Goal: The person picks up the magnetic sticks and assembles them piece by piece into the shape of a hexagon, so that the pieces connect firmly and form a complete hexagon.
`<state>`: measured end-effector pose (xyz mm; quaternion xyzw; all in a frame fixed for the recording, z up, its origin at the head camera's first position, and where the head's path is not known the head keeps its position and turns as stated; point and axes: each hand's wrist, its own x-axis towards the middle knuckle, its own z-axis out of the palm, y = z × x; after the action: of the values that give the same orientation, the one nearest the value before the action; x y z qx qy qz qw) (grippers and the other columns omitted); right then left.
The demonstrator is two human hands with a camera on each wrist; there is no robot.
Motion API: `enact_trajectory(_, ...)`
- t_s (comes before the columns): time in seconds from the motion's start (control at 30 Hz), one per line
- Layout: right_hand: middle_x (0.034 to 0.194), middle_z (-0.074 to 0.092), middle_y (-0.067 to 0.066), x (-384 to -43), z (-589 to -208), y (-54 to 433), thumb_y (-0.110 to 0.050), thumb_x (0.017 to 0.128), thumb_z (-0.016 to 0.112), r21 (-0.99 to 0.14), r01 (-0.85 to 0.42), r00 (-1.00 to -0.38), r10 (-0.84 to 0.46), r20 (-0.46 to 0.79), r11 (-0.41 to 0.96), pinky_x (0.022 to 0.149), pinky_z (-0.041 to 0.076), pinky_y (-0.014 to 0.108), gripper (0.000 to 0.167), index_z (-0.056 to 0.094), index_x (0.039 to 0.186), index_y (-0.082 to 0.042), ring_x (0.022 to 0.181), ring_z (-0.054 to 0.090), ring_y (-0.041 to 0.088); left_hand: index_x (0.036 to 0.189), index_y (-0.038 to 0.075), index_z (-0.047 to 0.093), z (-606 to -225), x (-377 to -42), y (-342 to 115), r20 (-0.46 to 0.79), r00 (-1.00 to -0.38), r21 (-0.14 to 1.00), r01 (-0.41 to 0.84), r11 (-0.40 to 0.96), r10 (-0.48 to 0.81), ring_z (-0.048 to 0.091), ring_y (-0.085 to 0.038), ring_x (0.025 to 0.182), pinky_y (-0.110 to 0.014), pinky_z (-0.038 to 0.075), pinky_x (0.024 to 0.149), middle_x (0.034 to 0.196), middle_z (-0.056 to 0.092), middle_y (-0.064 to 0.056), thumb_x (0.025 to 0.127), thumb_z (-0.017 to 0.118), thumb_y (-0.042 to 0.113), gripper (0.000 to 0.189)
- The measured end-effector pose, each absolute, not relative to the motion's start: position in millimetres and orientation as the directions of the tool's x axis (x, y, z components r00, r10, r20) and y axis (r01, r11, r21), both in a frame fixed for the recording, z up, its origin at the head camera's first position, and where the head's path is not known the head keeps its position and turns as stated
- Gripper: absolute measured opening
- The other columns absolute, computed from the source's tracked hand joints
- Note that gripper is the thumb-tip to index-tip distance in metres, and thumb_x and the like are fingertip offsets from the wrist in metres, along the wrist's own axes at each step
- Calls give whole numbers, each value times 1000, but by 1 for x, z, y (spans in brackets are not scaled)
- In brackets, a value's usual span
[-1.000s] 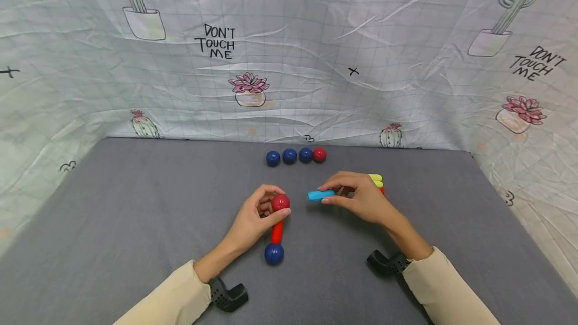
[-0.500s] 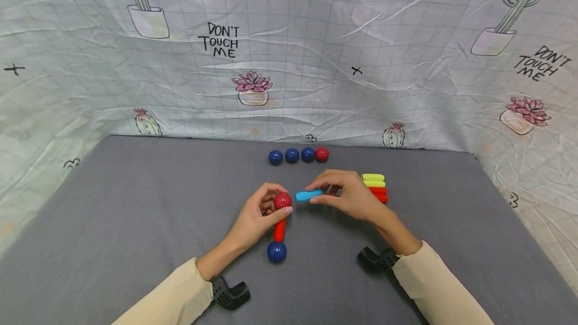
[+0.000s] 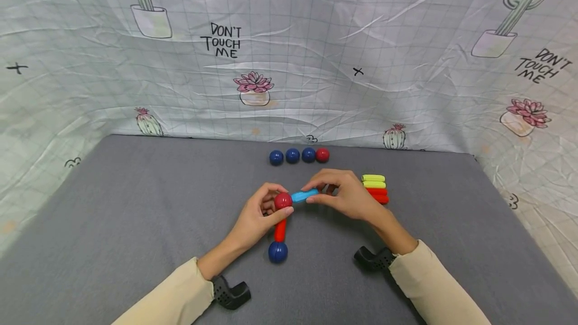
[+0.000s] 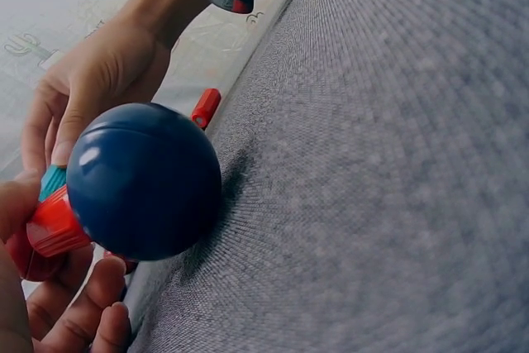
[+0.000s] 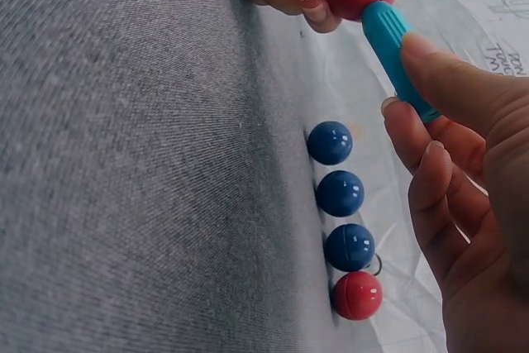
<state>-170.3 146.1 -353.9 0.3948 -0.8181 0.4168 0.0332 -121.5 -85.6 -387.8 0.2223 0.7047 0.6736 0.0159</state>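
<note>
red plastic ball (image 3: 283,200) is gripped by l. hand (image 3: 251,220) & touched by ribbed blue plastic rod (image 3: 302,196) pinched in r. hand (image 3: 350,197).

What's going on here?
A person's left hand holds a red ball, which a red rod joins to a blue ball. The right hand pinches a light-blue rod, its end against the red ball; how firmly it's seated, I can't tell. Three other blue balls and another red one sit in a row behind, with yellow rods and more red rods nearby.
</note>
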Motion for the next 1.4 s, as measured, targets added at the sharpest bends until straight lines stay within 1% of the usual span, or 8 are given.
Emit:
enact_trajectory(0.2,96,68,-3,-181,-368,145,-11,79,78,-678,-662,-693,-606,392,319,62,50,29,23,74,101,-12,77,56,13,112,-5,50,-408,-131,-86,256,-917,965,262,-22,304,54,-14,65,-27,46,56,88,61,-9,93,59,1,22)
enact_trajectory(0.37,100,68,-6,-184,-370,136,-15,83,76,-688,-664,-681,-616,396,292,63,50,28,22,73,104,-12,79,57,12,105,-1,49,-416,-134,-86,270,-922,962,269,-43,278,50,-14,60,-23,42,54,80,58,-7,94,61,6,18)
enact_trajectory(0.47,100,68,-7,-186,-371,131,-15,83,76,-692,-662,-683,-612,399,288,64,51,29,22,73,104,-11,81,58,12,109,1,51,-417,-135,-87,286,-915,957,288,-37,283,47,-15,57,-22,38,51,80,58,-9,93,62,9,21)
enact_trajectory(0.73,100,68,-6,-187,-371,128,-11,83,76,-721,-635,-701,-599,387,277,65,51,29,23,73,106,-12,82,60,11,114,5,62,-416,-135,-87,297,-908,948,317,20,295,49,-17,45,-30,44,41,77,59,-8,93,63,11,21)
enact_trajectory(0.87,102,67,1,-191,-367,136,-14,85,74,-762,-574,-766,-526,370,300,67,51,32,25,71,110,-11,83,60,14,113,5,63,-414,-134,-86,287,-914,950,310,36,288,48,-19,40,-31,43,37,76,59,-8,93,63,11,20)
enact_trajectory(1.07,108,65,3,-207,-361,153,-25,87,72,-782,-439,-897,-265,354,442,74,51,35,28,70,114,-16,90,60,15,110,4,63,-414,-134,-87,278,-918,951,304,54,281,47,-21,38,-29,42,35,78,62,-13,93,63,12,18)
enact_trajectory(1.27,119,60,5,-220,-374,159,-19,88,72,-752,-413,-910,-201,362,514,71,50,34,33,66,120,-14,90,61,20,108,1,63,-415,-134,-87,308,-907,943,332,37,287,51,-19,43,-27,43,38,80,66,-14,93,63,8,17)
enact_trajectory(1.4,129,53,9,-223,-384,157,-14,87,71,-722,-404,-913,-194,359,562,66,47,32,37,63,123,-10,83,60,21,105,2,63,-416,-135,-86,309,-911,941,335,51,274,46,-12,44,-23,36,39,76,66,-12,92,64,7,14)
